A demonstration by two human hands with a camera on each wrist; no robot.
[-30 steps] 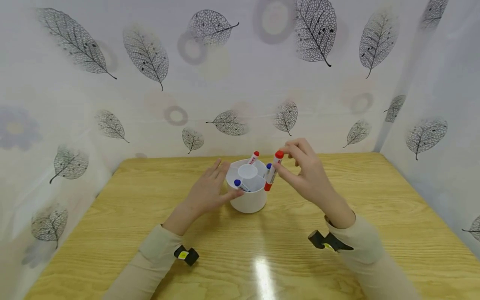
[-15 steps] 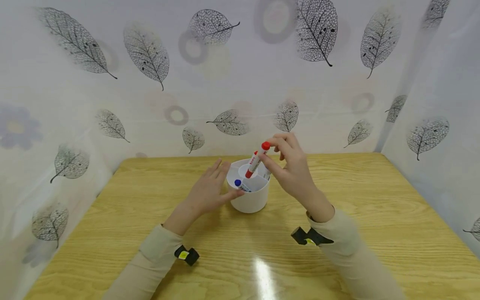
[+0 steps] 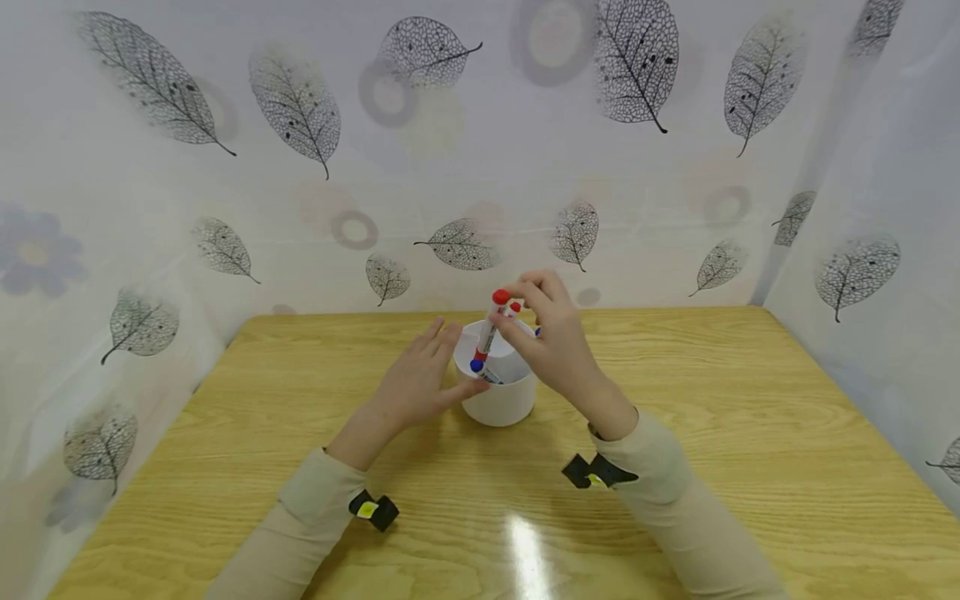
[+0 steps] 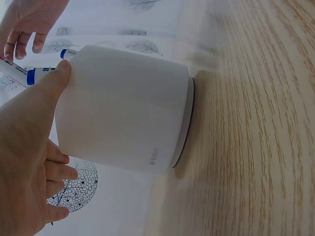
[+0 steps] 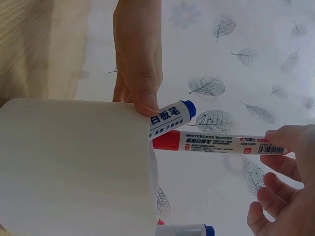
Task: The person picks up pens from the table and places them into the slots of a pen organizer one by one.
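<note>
A white round desk organizer (image 3: 498,407) with inner dividers stands upright on the table. My left hand (image 3: 420,379) rests against its left side, thumb on the rim and fingers extended beside the wall. Between thumb and fingertips, my right hand (image 3: 555,350) pinches a red whiteboard marker (image 5: 216,141) near its upper end. Its red cap points down at the organizer's opening, right beside a blue marker (image 5: 170,118) leaning out at the front. A second blue marker (image 5: 184,230) sticks out on the right side. Another red marker (image 3: 514,307) is mostly hidden behind the right hand's fingers.
The wooden table (image 3: 247,467) extends around the organizer. Behind it hangs a pale curtain (image 3: 480,158) with a leaf print. A small black camera is strapped to each wrist, over beige sleeves (image 3: 667,479).
My right hand has carried the red marker left from beside the organizer's right rim to over its front opening. The left hand has stayed in place at the organizer.
</note>
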